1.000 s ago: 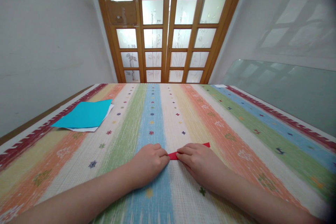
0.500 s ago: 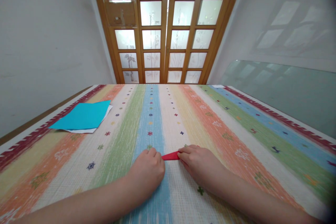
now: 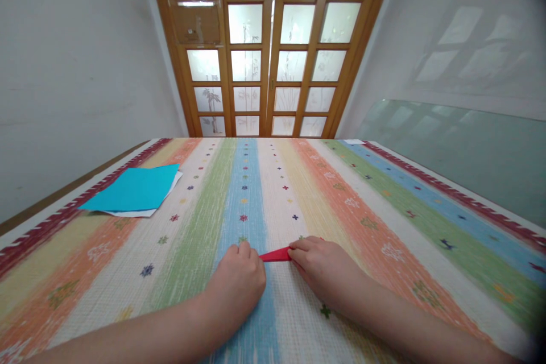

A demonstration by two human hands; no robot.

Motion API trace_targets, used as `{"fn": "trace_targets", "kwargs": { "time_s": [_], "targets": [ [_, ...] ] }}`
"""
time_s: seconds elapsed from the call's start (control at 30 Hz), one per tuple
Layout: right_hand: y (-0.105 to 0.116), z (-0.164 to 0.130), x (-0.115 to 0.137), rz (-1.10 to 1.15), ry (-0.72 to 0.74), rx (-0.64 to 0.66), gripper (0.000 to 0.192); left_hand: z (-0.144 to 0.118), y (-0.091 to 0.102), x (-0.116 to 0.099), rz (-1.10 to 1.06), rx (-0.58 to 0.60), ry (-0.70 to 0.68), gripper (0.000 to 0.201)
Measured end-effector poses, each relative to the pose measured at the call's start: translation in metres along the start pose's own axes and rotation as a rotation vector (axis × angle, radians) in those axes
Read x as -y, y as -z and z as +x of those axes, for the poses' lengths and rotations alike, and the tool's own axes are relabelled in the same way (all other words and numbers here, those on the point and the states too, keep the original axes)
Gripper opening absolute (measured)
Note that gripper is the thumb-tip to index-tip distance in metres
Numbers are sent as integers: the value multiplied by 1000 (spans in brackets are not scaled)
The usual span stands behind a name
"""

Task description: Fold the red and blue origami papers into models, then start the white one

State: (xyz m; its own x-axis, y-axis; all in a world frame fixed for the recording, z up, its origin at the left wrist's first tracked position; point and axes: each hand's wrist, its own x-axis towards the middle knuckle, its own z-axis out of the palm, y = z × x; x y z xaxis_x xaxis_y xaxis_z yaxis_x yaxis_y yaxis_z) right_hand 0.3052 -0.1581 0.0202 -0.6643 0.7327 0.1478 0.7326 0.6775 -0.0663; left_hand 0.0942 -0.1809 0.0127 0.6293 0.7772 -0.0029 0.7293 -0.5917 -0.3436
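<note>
On the table [image 3: 384, 205], which is covered in a striped cloth, both hands lie flat near the front edge with a small folded red paper [image 3: 276, 254] between them. The left hand [image 3: 238, 280] has its fingers curled down, the tips touching the paper's pointed left end, and the right hand [image 3: 325, 266] presses its bent fingers on the paper's right part, hiding most of it; neither hand lifts the paper, which lies on the cloth. Well apart, at the far left of the table, blue paper [image 3: 134, 188] lies on a white sheet [image 3: 140, 213].
</note>
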Motion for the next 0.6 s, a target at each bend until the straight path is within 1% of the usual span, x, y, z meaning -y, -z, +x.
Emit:
{"fn": "trace_targets", "kwargs": {
  "time_s": [0.2,0.43,0.6],
  "targets": [
    [0,1,1,7,-23,10,25,-2,2,-4,29,27,42,8],
    [-1,0,0,20,-16,4,23,-6,2,-12,94,86,64,11],
    [0,1,1,16,-20,-10,24,-9,3,-16,118,110,106,14]
  ]
}}
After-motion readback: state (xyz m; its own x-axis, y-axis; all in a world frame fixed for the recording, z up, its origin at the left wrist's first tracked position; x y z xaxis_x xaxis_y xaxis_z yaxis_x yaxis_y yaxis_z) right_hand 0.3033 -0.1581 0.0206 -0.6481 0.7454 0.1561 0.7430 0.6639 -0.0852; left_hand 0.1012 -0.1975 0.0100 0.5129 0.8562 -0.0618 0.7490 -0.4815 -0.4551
